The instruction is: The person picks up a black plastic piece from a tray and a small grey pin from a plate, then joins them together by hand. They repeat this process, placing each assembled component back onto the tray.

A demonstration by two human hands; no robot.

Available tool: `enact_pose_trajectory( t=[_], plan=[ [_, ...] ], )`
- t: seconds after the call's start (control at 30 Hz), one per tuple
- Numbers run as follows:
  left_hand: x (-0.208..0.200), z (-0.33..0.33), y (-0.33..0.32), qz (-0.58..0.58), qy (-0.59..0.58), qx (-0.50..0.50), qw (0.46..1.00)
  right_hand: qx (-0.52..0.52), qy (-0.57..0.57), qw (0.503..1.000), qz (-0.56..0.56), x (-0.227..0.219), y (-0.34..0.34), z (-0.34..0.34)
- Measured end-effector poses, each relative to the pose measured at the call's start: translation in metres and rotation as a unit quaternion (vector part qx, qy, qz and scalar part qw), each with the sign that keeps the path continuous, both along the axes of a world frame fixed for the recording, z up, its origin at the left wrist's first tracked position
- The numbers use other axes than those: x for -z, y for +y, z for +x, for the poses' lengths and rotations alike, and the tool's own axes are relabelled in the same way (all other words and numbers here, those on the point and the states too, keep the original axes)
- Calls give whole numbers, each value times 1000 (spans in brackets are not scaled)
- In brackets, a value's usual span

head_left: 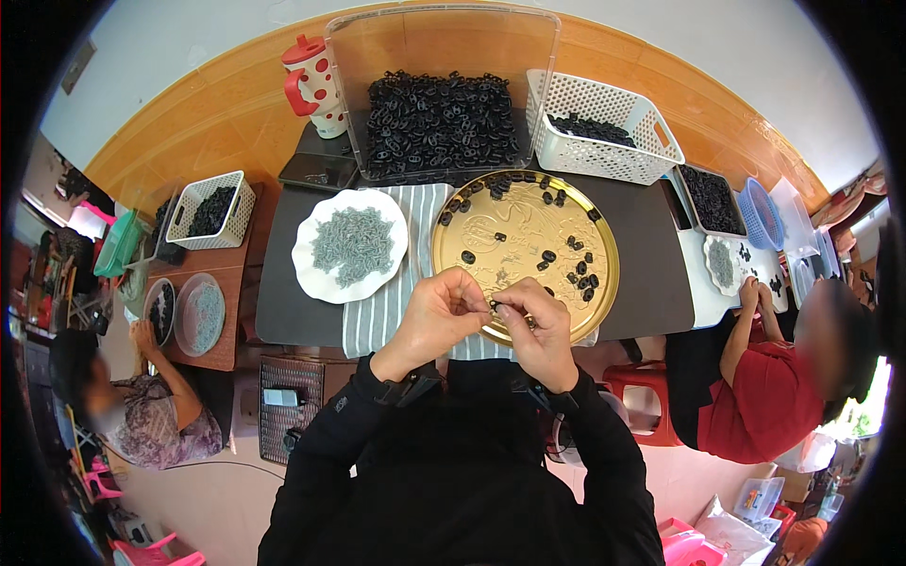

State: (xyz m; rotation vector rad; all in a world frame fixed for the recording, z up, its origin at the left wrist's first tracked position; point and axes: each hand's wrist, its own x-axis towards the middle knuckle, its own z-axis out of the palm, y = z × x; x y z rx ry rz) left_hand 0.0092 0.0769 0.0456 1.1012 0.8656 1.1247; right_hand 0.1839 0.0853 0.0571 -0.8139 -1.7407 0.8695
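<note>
My left hand [442, 309] and my right hand [542, 328] meet over the near edge of a round gold tray [481, 269]. Both are closed in a pinch. A small black plastic piece [494, 305] shows at the right fingertips; whatever the left fingers pinch is too small to make out. More black pieces [548, 257] lie scattered on the tray, mostly along its far and right sides. To the left, a white scalloped plate [304, 264] carries a heap of small grey screw-like parts [352, 245]. A striped cloth [373, 325] lies partly under plate and tray.
Behind the tray stand a clear bin [344, 104] of black pieces and a white perforated basket [604, 158]. A red-lidded spotted tumbler [314, 87] is at the back left. Co-workers sit at a left table [241, 302] and on the right, a person in a red shirt [760, 406].
</note>
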Motion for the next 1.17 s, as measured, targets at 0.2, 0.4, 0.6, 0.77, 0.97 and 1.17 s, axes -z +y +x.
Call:
enact_pose_trajectory(
  t=[0.2,0.4,0.6,0.77,0.97,1.17],
  plan=[
    [-2,-1,-1,12,20,4,1000,4,-16,1000,17,-3,-3,-3],
    [-7,-2,-2,8,21,7,1000,-5,-55,997,50,-5,-4,2],
    [-9,0,-3,19,31,12,999,-1,-56,996,66,-5,-4,4],
    [-12,2,-5,13,45,7,999,-3,-52,997,63,-4,-4,5],
    [-13,3,-7,-1,33,7,999,-13,-53,996,65,-7,-4,5],
    [-6,8,-8,15,73,-17,997,-38,-107,989,93,-10,-5,7]
  ],
)
